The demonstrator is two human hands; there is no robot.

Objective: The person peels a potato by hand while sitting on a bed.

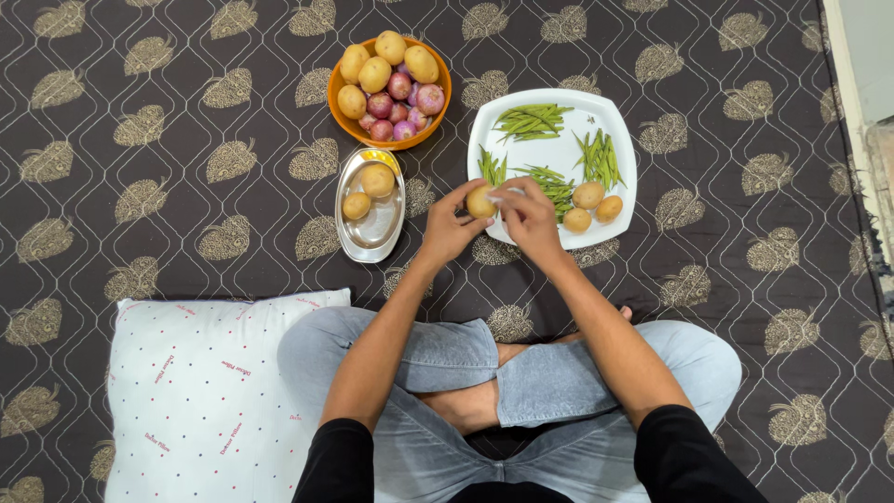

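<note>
I sit cross-legged on a dark patterned mat. My left hand [450,226] holds a small yellow potato [480,201] by its lower left side. My right hand [527,214] pinches the same potato from the right, fingers curled over it; whether it holds a tool is hidden. Both hands hover over the near left edge of a white square plate [568,102]. On that plate lie several bunches of green beans [533,120] and three small potatoes [589,195].
A small steel oval tray [372,233] with two potatoes lies left of my hands. Behind it stands an orange bowl [337,110] of potatoes and red onions. A white dotted pillow [200,391] rests by my left knee.
</note>
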